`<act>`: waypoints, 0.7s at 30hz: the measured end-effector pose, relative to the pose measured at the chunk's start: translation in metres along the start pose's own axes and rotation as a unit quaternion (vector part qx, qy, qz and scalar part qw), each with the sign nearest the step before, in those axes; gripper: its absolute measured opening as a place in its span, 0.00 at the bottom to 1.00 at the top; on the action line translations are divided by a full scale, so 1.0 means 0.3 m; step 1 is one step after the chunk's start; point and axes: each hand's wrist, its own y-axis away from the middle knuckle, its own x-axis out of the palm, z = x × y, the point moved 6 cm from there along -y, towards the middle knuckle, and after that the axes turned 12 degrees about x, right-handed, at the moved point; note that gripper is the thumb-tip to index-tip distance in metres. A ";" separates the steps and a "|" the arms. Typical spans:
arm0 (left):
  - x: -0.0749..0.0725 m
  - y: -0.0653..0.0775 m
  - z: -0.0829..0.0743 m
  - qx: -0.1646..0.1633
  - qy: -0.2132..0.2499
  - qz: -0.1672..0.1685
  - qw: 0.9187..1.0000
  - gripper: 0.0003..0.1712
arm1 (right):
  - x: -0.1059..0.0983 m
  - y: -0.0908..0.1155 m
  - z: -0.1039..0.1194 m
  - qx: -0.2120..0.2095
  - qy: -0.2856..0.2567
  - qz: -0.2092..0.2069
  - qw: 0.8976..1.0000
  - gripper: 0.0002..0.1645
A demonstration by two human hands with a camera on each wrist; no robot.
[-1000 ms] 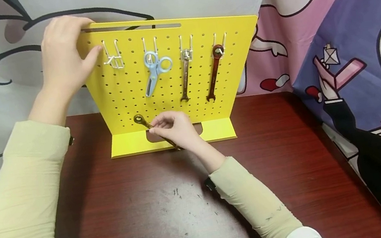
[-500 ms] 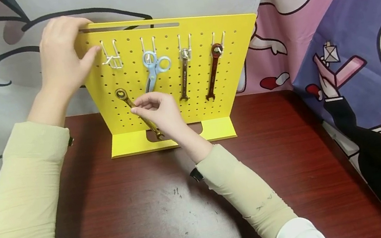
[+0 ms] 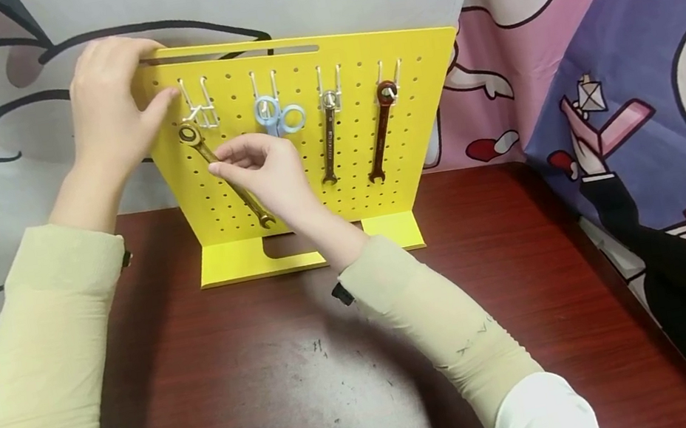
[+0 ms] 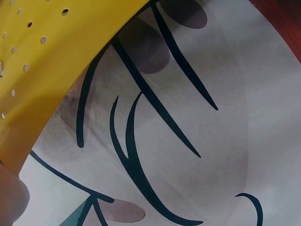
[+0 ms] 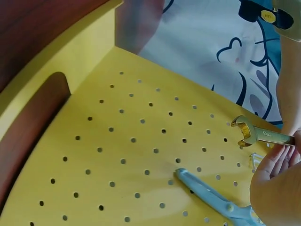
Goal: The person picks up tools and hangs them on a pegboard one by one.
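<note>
My right hand (image 3: 265, 174) pinches a gold combination wrench (image 3: 238, 190) by its shaft, the ring end up and the open jaw down. That ring end is just below the leftmost white hook (image 3: 202, 114) on the yellow pegboard (image 3: 328, 205). At the board's top left corner my left hand (image 3: 111, 93) grips the edge, thumb on the front face. Light blue scissors (image 3: 281, 117) hang from the second hook, their blades hidden behind my right hand in the head view. In the right wrist view the wrench's open end (image 5: 247, 132) and the scissors (image 5: 211, 197) show against the board.
A silver wrench (image 3: 329, 137) and a dark red wrench (image 3: 382, 133) hang on the two right hooks. The pegboard's foot (image 3: 232, 261) stands on a dark red-brown table (image 3: 241, 380). Cartoon-printed cloth (image 3: 600, 91) hangs behind and at the right.
My right hand has lifted the gold wrench up and to the left, from near the board's foot to just beneath the leftmost hook. My left hand has kept its place on the board.
</note>
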 end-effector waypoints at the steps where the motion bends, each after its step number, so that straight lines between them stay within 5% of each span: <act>1: 0.000 0.001 0.000 -0.002 0.000 0.000 1.000 0.25 | 0.001 -0.003 0.006 0.001 -0.004 -0.002 1.000 0.12; 21: -0.002 0.002 -0.001 0.016 0.006 -0.017 1.000 0.24 | 0.026 -0.083 -0.035 0.037 -0.037 -0.067 0.996 0.10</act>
